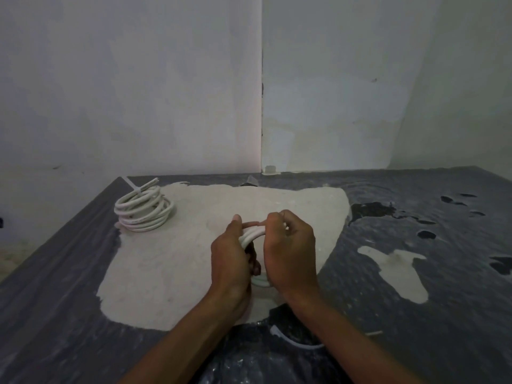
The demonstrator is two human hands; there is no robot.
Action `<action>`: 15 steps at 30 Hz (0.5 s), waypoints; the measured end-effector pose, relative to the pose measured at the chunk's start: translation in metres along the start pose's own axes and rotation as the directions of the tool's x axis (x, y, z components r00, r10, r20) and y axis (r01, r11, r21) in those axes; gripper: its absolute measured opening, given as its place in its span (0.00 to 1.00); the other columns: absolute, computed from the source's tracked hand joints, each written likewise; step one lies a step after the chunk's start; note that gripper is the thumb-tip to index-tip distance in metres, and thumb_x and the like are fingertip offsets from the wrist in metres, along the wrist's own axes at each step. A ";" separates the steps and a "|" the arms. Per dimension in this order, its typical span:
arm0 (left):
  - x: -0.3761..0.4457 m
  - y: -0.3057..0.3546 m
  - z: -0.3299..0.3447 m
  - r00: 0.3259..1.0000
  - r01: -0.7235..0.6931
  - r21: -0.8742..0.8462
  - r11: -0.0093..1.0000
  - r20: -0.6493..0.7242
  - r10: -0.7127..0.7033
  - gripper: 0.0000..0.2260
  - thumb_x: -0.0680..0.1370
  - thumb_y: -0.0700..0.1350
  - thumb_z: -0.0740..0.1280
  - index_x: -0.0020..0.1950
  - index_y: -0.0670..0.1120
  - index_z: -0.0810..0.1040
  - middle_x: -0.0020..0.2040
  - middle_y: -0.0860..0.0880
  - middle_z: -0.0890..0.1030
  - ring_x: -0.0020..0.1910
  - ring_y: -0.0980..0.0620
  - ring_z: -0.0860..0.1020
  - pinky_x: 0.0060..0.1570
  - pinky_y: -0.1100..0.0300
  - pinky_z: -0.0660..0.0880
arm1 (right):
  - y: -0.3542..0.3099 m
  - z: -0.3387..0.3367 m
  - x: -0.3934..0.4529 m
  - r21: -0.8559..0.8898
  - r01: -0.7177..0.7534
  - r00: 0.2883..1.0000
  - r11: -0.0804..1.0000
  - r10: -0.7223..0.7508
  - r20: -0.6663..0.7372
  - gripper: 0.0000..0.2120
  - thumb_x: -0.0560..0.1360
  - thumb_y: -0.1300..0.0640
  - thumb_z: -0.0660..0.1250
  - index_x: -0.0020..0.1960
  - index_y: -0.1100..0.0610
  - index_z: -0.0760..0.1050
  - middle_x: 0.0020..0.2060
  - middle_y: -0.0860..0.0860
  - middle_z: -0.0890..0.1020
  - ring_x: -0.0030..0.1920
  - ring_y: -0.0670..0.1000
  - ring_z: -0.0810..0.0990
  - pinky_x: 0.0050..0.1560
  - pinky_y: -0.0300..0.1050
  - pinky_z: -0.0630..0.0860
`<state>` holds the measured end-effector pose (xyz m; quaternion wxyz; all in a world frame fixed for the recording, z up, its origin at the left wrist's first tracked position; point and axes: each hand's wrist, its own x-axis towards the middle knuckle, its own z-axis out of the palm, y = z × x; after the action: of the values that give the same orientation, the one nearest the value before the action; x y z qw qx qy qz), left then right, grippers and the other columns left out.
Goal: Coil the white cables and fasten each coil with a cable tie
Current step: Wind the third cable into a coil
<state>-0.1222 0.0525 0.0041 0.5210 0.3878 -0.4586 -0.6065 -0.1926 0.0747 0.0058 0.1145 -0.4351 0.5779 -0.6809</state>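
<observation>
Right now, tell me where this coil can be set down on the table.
Bare pale patch between the tied coil and the hands, left hand, right hand, which grip the second coil. Also bare: the pale area beyond the hands. Crowded near the front edge, where a loose cable tie lies.

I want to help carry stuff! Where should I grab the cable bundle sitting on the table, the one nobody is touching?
Probably best from above: hook your fingers through the middle hole of the finished coil and close them round all the loops near the cable tie at its far side. The tie bunches the loops there, so they should stay together. Skip the loose cable end poking out; pulling it could tug the coil crooked.
</observation>
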 end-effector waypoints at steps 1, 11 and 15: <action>0.000 0.001 0.000 1.000 0.006 -0.013 1.000 0.023 -0.006 0.23 0.82 0.53 0.53 0.42 0.45 0.83 0.32 0.40 0.79 0.31 0.46 0.74 0.31 0.57 0.69 | -0.001 -0.001 0.002 0.017 -0.016 1.000 1.000 0.016 -0.001 0.17 0.79 0.60 0.60 0.31 0.56 0.71 0.23 0.44 0.72 0.25 0.41 0.71 0.27 0.31 0.67; -0.005 0.003 0.000 0.997 0.083 -0.024 0.996 -0.001 -0.083 0.18 0.81 0.47 0.56 0.40 0.45 0.82 0.35 0.41 0.79 0.34 0.47 0.75 0.33 0.58 0.72 | 0.005 0.003 -0.004 -0.023 -0.105 0.994 0.994 0.105 0.000 0.18 0.74 0.47 0.55 0.37 0.58 0.75 0.28 0.48 0.77 0.30 0.42 0.76 0.30 0.31 0.71; -0.007 0.007 0.003 0.995 0.077 -0.029 0.997 -0.056 -0.078 0.16 0.80 0.43 0.56 0.40 0.44 0.81 0.28 0.48 0.80 0.27 0.53 0.77 0.26 0.64 0.74 | 0.005 0.003 -0.002 -0.015 -0.125 0.992 0.992 0.125 0.008 0.17 0.74 0.47 0.55 0.38 0.58 0.75 0.28 0.49 0.77 0.29 0.42 0.74 0.30 0.33 0.71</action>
<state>-0.1223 0.0597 0.0118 0.5151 0.4153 -0.4200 -0.6211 -0.1909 0.0719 0.0000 0.1565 -0.4017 0.6083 -0.6664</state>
